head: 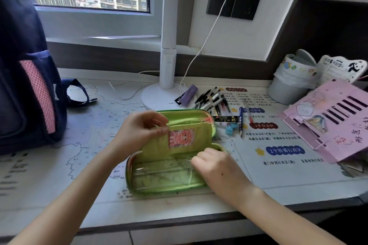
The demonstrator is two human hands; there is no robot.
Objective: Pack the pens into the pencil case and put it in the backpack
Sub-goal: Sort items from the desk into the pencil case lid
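A green pencil case [163, 177] lies open on the desk in front of me, with a clear ruler in its lower half. My left hand [139, 131] pinches the case's inner flap, which carries a pink sticker. My right hand [217, 167] rests at the right end of the lower half, fingers on the clear ruler. A pile of black and white pens [213, 99] lies behind the case beside the lamp base. Two more pens [244, 117] lie to the right. A dark blue backpack [25, 77] with pink mesh pockets stands at the far left.
A white desk lamp [168, 77] with a cable stands behind the case. A purple box [189, 94] leans on its base. A grey bin [288, 85] and a pink paper folder [334, 119] sit at the right. A printed map mat [79, 145] covers the desk.
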